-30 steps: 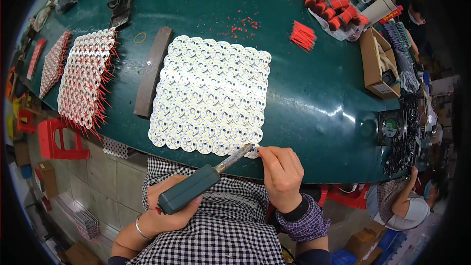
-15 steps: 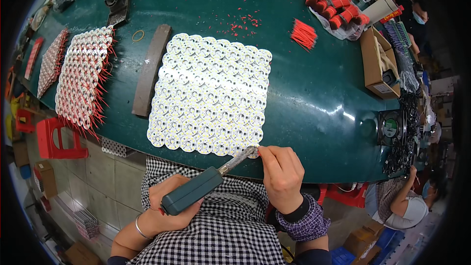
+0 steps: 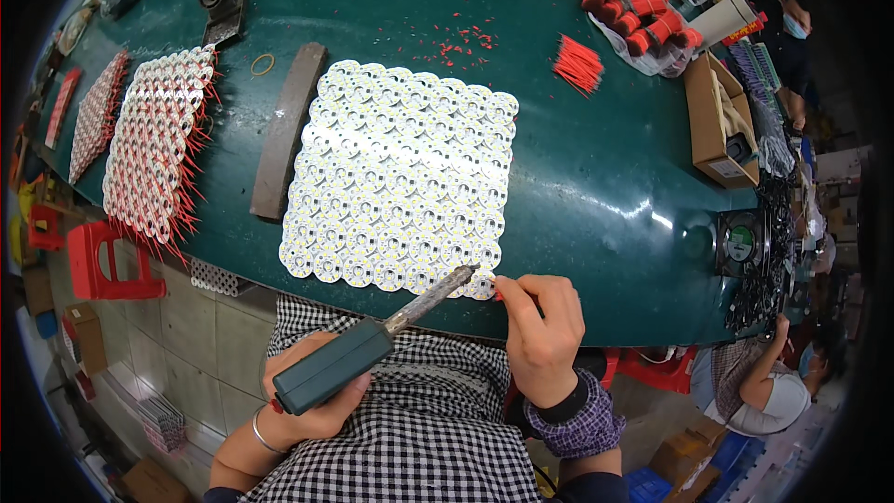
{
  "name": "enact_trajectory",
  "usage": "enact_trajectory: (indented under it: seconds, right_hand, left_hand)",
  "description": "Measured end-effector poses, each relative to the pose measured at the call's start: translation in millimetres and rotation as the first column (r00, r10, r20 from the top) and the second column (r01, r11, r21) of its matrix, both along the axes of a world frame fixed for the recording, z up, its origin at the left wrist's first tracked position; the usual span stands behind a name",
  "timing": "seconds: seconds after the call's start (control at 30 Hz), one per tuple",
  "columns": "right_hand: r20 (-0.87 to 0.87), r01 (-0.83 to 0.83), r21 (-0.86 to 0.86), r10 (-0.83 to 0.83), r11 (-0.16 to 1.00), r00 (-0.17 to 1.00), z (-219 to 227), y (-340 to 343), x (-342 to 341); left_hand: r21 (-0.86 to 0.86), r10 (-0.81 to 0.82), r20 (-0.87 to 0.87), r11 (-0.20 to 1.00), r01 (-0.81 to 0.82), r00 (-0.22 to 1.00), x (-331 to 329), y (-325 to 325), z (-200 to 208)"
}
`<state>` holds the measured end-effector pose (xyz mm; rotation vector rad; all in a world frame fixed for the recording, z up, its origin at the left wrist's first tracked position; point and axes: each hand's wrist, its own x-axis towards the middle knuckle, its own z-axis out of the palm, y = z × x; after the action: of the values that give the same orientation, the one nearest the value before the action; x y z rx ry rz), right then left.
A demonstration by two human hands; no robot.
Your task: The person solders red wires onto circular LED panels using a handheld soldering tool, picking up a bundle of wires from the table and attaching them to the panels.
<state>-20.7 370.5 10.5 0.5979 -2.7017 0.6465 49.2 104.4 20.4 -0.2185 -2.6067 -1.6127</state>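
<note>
- The panel [image 3: 400, 177], a near-square sheet of round white boards, lies flat on the green counter [image 3: 601, 154], straight ahead of the person, its near edge close to the counter's near edge.
- The left hand [image 3: 321, 421] has its grip clamped round the handle of the iron [image 3: 337, 365].
- The iron's long axis slants from that hand up and to the right, its tip [image 3: 471, 269] over the panel's near right corner; whether it touches, I cannot tell.
- The right hand [image 3: 545, 331] is nearer that corner, just beside it, with the panel lying to the left of and beyond its fingertips.
- The right grip has thumb and forefinger together; a speck of red shows there, too small to name, and what they pinch, if anything, I cannot tell.
- A dark bar [image 3: 291, 130] stands just beside the panel's left edge; a wired panel [image 3: 160, 144] lies farther left.
- Red wires [image 3: 578, 65] lie beyond the panel, to its right.
</note>
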Motion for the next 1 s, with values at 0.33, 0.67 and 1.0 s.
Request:
enact_trajectory:
  seconds: [0.33, 0.67, 1.0]
  right_hand:
    - [-0.069, -0.079, -0.081, 0.073, 0.994, 0.995, -2, -2, 5]
    - [-0.020, -0.050, -0.098, 0.049, 0.994, 0.999, -3, -8, 4]
    - [0.016, -0.043, -0.063, 0.044, 0.997, 0.999, -2, -8, 6]
  left_hand:
    - [0.054, 0.031, 0.143, 0.998, -0.039, 0.989, 14, -7, -9]
    - [-0.009, -0.022, 0.035, 1.000, 0.023, 0.999, 0, -2, 4]
    - [0.004, -0.068, 0.029, 0.998, 0.068, 0.997, -1, -2, 1]
